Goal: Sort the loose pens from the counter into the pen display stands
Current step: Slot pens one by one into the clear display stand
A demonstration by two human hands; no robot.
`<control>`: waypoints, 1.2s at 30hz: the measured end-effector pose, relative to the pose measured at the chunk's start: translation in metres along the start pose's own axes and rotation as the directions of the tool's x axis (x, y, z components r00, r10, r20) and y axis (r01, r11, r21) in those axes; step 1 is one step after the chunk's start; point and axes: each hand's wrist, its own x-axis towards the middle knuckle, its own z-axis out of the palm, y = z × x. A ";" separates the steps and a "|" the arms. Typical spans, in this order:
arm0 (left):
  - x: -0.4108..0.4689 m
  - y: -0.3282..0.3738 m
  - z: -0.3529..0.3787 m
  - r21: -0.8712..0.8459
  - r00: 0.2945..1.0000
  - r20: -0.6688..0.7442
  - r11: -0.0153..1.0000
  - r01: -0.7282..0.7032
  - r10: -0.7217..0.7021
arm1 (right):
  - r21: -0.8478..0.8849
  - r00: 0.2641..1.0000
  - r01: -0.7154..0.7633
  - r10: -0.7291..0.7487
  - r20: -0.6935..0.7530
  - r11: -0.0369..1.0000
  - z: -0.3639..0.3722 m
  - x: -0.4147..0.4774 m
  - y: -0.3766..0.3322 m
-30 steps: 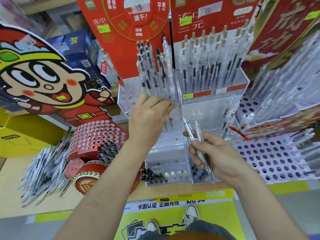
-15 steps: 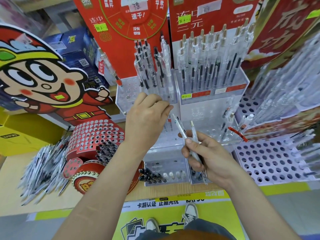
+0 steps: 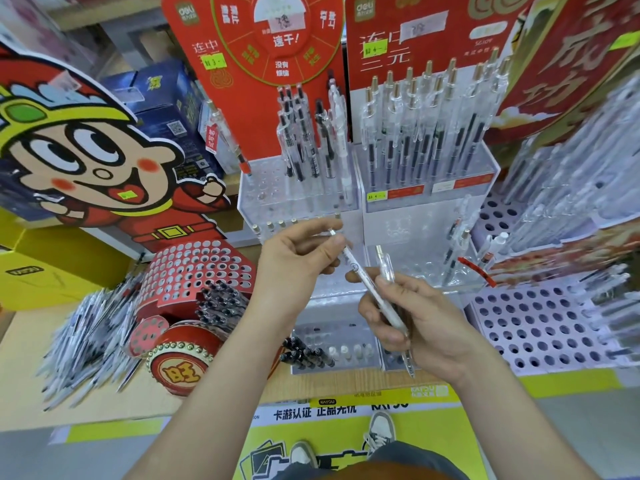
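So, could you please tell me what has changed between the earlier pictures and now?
The left hand drew back from the clear stand towards the person and now pinches the top end of the white pen held by the right hand. The right hand keeps its grip on that pen and a second pen; the loose pens on the counter lie as before.

Cartoon cutout [image 3: 86, 161] beside blue boxes [image 3: 162, 98]; grey sneakers [image 3: 381, 429] on yellow floor sticker [image 3: 436, 441]

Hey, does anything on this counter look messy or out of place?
Yes. A heap of loose pens lies scattered flat on the counter, left of the red drum stand, instead of standing in holes.
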 end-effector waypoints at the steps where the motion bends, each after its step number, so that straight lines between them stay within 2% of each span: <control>1: 0.000 0.000 -0.001 -0.014 1.000 -0.031 1.000 -0.007 0.007 | 0.026 1.000 -0.016 0.016 0.004 1.000 0.001 0.001 0.000; 5: -0.001 0.000 -0.006 -0.047 0.990 -0.126 0.996 -0.070 0.064 | 0.142 0.999 -0.047 0.045 0.012 0.989 0.004 0.002 -0.004; 9: -0.001 0.003 -0.009 -0.039 0.980 -0.180 0.994 -0.099 0.091 | 0.103 0.999 -0.009 0.012 -0.033 0.995 0.008 -0.001 -0.003; 12: 0.000 0.005 -0.017 -0.001 0.972 -0.201 0.992 -0.123 0.120 | 0.145 1.000 0.000 0.003 -0.025 0.989 0.009 -0.004 -0.001; 16: 0.000 0.006 -0.023 0.080 0.974 -0.166 0.987 -0.140 0.152 | 0.150 0.999 0.016 -0.020 0.031 0.989 0.012 -0.007 -0.002; 21: -0.003 0.004 -0.013 0.127 0.990 -0.077 0.986 -0.111 0.121 | 0.063 0.989 0.018 -0.027 0.143 0.998 0.013 -0.003 0.008; 23: -0.004 -0.001 -0.014 0.204 0.984 -0.076 0.968 -0.144 0.162 | 0.021 0.996 0.039 -0.041 0.082 0.999 0.014 0.000 0.012; 26: -0.007 0.000 -0.021 0.407 0.948 -0.041 0.872 -0.273 0.316 | -0.127 0.992 0.088 -0.098 -0.074 0.988 0.016 0.001 0.013; 29: -0.017 0.007 -0.019 0.471 0.956 0.173 0.833 -0.291 0.236 | -0.338 0.970 0.093 -0.162 -0.182 0.936 0.018 0.000 0.009; 31: -0.021 0.006 -0.015 0.497 0.954 0.238 0.820 -0.283 0.184 | -0.440 0.957 0.097 -0.205 -0.204 0.893 0.021 0.000 0.009; 34: -0.020 0.009 -0.011 0.420 0.972 0.176 0.881 -0.217 0.155 | -0.460 0.943 0.130 -0.254 -0.217 0.878 0.019 0.000 0.009; 36: -0.015 0.016 -0.012 0.353 0.978 0.065 0.912 -0.209 0.199 | -0.432 0.921 0.145 -0.281 -0.269 0.890 0.013 -0.004 0.008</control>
